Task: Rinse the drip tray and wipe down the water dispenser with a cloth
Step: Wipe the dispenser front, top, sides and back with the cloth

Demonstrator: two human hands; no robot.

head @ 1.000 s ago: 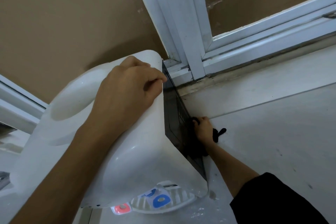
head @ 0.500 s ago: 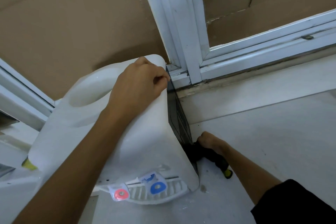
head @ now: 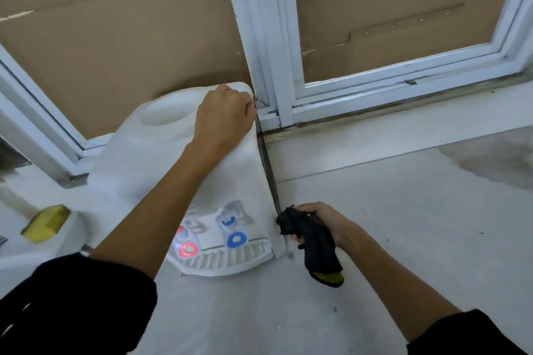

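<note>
A white tabletop water dispenser (head: 150, 164) stands on a pale counter, with red and blue taps above its slotted drip tray (head: 230, 261). My left hand (head: 223, 117) grips the dispenser's top rear right corner. My right hand (head: 320, 220) holds a black cloth (head: 310, 239) with a yellow-green end, bunched against the lower front corner of the dispenser's dark right side. Most of that dark side panel is hidden from this angle.
A yellow sponge (head: 46, 222) lies on a white object at the left. White window frames (head: 268, 37) backed with brown cardboard rise directly behind the dispenser. The pale counter (head: 403, 225) stretches to the right, with a dark stain at its far right.
My right hand with the cloth has slid down and forward along the dispenser's dark side, from mid-panel to its lower front corner. My left hand has kept its grip on the top corner.
</note>
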